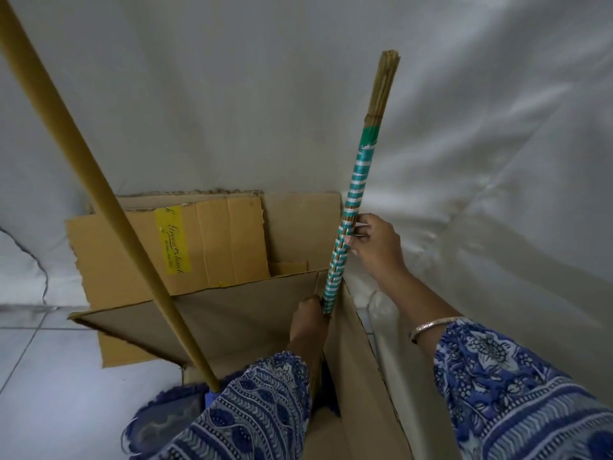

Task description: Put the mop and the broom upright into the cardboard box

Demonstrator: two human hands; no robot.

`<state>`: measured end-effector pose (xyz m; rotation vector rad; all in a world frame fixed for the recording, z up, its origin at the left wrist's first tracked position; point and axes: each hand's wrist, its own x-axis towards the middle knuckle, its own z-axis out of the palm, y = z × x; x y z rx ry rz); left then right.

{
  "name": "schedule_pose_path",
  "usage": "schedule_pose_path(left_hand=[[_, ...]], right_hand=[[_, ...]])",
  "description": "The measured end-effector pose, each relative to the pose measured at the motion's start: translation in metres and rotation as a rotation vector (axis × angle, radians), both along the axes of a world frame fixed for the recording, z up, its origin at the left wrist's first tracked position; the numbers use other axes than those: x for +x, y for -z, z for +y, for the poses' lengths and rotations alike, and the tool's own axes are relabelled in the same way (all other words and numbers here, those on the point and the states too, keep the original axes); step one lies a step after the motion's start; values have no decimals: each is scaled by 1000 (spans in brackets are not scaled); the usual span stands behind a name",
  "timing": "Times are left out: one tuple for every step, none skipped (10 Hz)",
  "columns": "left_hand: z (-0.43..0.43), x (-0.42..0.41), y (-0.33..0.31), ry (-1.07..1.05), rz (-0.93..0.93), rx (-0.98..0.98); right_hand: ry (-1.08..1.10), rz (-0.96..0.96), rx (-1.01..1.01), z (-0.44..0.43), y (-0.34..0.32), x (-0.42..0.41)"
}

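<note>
The broom (351, 207) stands almost upright at the cardboard box's right wall, its handle wound in teal and white strips, bare sticks at the top. My right hand (371, 244) grips the handle from the right at mid-height. My left hand (310, 318) holds it lower down, just inside the box. The brush end is hidden inside the box. The mop's long yellow pole (99, 184) leans from the upper left down into the cardboard box (232, 310), with its blue mop head (166, 416) at the bottom.
A white sheet (464, 161) hangs behind and to the right of the box. The box's flaps are open, one with a yellow label (173, 240). Pale floor tiles (39, 360) lie to the left.
</note>
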<state>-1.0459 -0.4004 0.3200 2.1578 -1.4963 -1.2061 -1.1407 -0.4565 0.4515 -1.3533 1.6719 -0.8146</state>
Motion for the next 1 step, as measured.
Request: schedule_pose_path(left_hand=[[4,5,-8,-12,3,13]], right_hand=[[40,3,36,6,-7,1]])
